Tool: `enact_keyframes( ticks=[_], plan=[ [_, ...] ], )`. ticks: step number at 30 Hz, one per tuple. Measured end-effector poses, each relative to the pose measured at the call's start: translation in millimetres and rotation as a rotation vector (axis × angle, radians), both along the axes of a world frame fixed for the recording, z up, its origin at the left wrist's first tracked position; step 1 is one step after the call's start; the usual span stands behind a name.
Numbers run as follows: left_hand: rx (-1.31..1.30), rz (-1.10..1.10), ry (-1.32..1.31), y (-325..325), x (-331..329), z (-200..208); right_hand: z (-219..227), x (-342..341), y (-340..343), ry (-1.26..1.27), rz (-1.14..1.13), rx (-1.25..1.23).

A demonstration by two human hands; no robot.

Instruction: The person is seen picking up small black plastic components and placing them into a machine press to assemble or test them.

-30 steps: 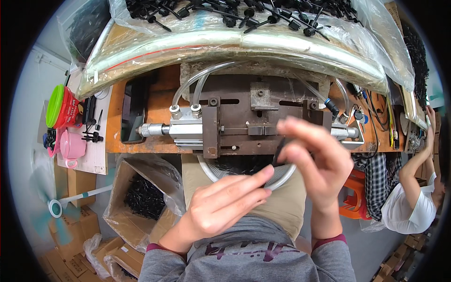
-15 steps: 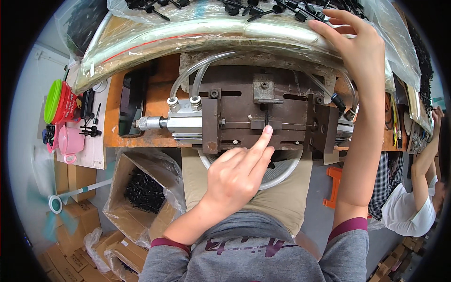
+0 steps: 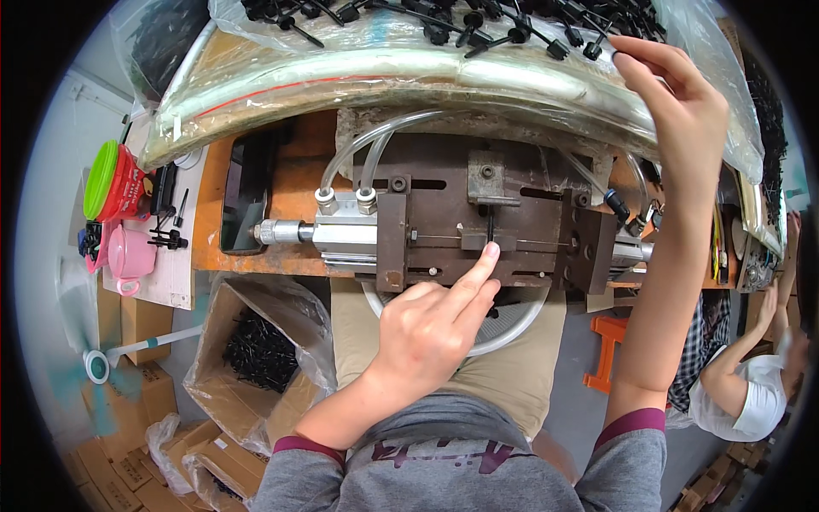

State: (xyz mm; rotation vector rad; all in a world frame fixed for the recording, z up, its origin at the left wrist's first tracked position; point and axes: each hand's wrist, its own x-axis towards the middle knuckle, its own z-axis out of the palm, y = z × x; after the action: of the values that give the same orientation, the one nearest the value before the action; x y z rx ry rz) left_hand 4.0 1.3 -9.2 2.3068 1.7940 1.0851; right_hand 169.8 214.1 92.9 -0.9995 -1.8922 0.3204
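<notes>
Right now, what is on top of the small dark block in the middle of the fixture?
A thin black part lies across the block, and the index fingertip of the left hand rests at its near end. Whatever the fingertip covers cannot be seen.

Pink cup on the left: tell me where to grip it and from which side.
Probably best take the pink cup by its handle, coming from the person's side, since the handle juts out that way. The left hand is nearer.
</notes>
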Motion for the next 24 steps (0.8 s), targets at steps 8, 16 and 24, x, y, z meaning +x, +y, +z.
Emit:
enact_keyframes(
  ticks=[8, 16, 24],
  plan=[
    [-0.149, -0.095, -0.397, 0, -3, 12, -9, 8, -73, 0.167, 0.206, 0.248],
    [-0.565, -0.259, -1.578, -7, -24, 48, -32, 8, -139, 0.041, 0.559, 0.071],
    [0.083, -0.107, -1.396, -30, -40, 44, -75, 14, -158, -0.019, 0.465, -0.195]
  ],
)
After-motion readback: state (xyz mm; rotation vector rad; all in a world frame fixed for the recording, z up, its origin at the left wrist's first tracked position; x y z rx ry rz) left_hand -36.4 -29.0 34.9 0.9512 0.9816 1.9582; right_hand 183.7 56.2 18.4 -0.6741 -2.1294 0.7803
